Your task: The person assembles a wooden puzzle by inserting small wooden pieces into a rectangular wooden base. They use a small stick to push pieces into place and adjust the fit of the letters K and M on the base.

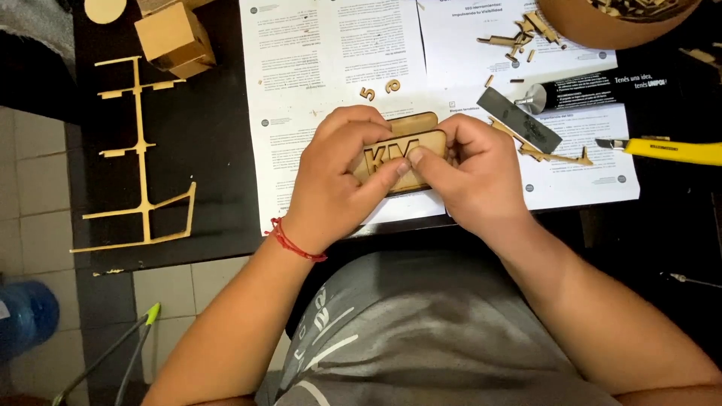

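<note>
Both hands are clamped on the same piece here. The left hand is curled around the left end of a small wooden plaque with cut-out letters, fingers over the top edge and thumb pressing on the front face. The right hand is closed on the right end, its thumb meeting the left thumb right on the face of the plaque, just below the letters. So neither hand is open at all, it's a tight two-handed pinch. The plaque is held just above the near edge of the table, over the printed paper sheets, and it looks like two thin layers stacked, since a second rounded edge peeks out along the top.

Around that: two little wooden number cut-outs lie on the paper just beyond the fingers. To the right of the right hand there's a dark grey sanding block lying diagonally, near the knuckles, with thin wood offcuts under and beside it. Further right, a yellow utility knife sits well apart from the hands. More small scraps are scattered at the top right, next to the rim of a round brown object.

On the left there's more room: bare dark table, then a leftover wooden frame strip and a small wooden box well away. The table edge runs right under the wrists, so there's not much space toward the body.
</note>
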